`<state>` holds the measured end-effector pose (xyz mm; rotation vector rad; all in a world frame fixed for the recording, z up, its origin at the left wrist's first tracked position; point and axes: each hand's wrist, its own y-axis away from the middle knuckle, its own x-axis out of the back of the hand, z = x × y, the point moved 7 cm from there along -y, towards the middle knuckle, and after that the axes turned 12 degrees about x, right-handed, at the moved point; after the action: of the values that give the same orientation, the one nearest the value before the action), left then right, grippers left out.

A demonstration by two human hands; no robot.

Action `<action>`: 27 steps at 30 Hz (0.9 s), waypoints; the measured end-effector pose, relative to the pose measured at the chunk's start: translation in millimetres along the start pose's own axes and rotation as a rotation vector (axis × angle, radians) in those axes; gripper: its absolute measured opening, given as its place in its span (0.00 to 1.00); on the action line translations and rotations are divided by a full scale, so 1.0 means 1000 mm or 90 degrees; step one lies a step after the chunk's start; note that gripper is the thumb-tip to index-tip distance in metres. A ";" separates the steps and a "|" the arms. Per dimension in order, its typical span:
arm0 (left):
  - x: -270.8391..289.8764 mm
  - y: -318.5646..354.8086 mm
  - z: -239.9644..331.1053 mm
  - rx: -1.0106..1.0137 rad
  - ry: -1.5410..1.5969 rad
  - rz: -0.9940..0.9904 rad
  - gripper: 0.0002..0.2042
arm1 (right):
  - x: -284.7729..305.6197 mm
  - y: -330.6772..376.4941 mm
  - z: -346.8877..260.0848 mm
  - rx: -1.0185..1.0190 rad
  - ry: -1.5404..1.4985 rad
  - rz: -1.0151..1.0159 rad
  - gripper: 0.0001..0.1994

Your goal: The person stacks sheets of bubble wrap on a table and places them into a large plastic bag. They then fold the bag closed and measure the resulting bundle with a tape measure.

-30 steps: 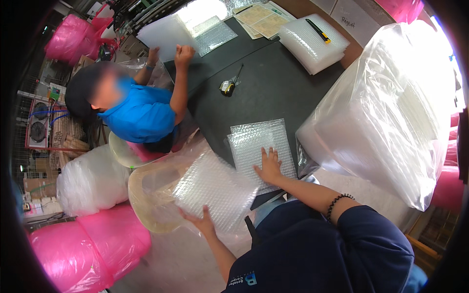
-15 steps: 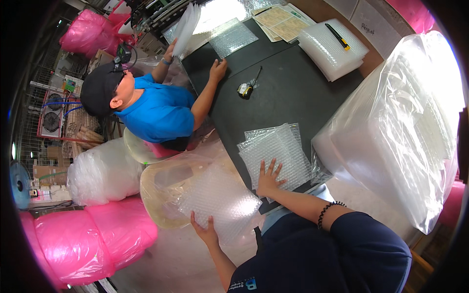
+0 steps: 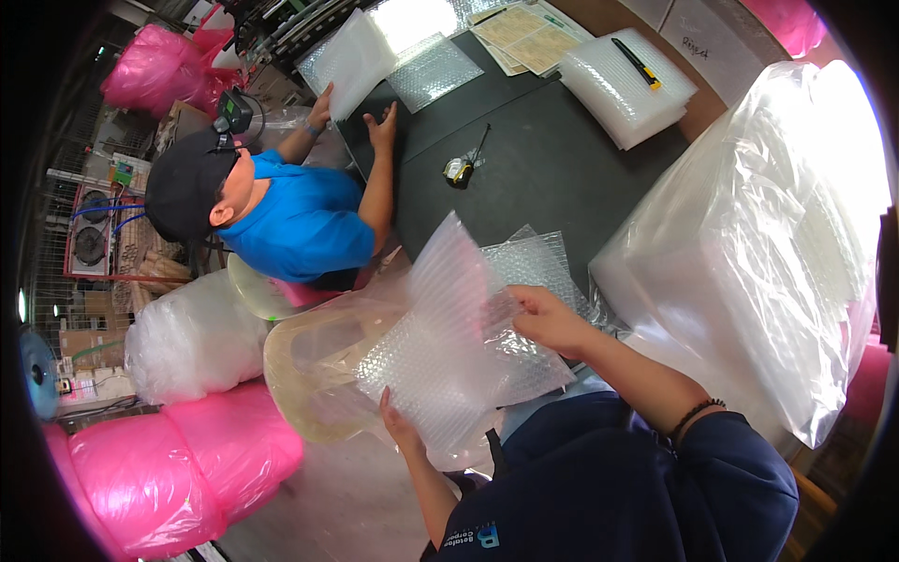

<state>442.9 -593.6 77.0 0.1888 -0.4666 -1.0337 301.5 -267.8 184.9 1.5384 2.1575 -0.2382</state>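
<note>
Several clear bubble-wrap sheets fan out in front of me, one flap standing up. My left hand holds their lower left edge, thumb along the side and the other fingers mostly hidden behind the wrap. With fingers curled into a pinch, my right hand grips the right edge of the sheets. Just beyond it, more bubble-wrap pieces lie at the near end of the black table, partly covered by the raised sheets.
A tape measure lies mid-table. Beyond are a bubble-wrap stack with a yellow-black cutter and papers. A person in blue handles sheets at left. A large plastic-covered stack stands right; a chair left.
My right hand has gone from lying spread on the table pile to pinching the sheets' edge. The sheets have lifted and spread rightward. The other person's sheets have tilted toward the table.
</note>
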 end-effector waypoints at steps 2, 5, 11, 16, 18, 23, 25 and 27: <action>0.002 -0.015 -0.045 0.106 0.277 -0.082 0.27 | 0.006 -0.006 0.054 -0.090 0.001 -0.034 0.19; -0.030 -0.019 -0.045 0.124 0.078 -0.057 0.32 | 0.044 -0.007 0.128 -0.172 0.407 -0.070 0.21; -0.035 -0.005 -0.034 0.027 -0.133 0.077 0.41 | 0.157 0.002 0.106 -0.192 0.962 0.410 0.33; -0.045 -0.011 -0.049 0.031 -0.139 -0.014 0.29 | 0.194 -0.015 0.126 -0.245 0.841 0.154 0.20; -0.043 -0.013 -0.057 0.059 -0.135 -0.032 0.24 | 0.181 -0.021 0.085 0.076 0.860 0.299 0.14; -0.043 -0.009 -0.074 0.162 -0.012 -0.026 0.20 | 0.142 -0.014 0.007 0.216 0.403 0.569 0.14; -0.047 -0.015 -0.083 0.252 0.141 -0.026 0.20 | 0.114 -0.013 0.024 0.202 0.623 0.516 0.19; -0.057 -0.019 -0.089 0.299 0.238 -0.058 0.23 | 0.086 -0.008 0.084 0.111 0.715 0.416 0.24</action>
<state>444.7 -560.5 -25.4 0.8133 -0.3532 -0.9373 294.8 -231.9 70.0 2.8027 2.1351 0.8708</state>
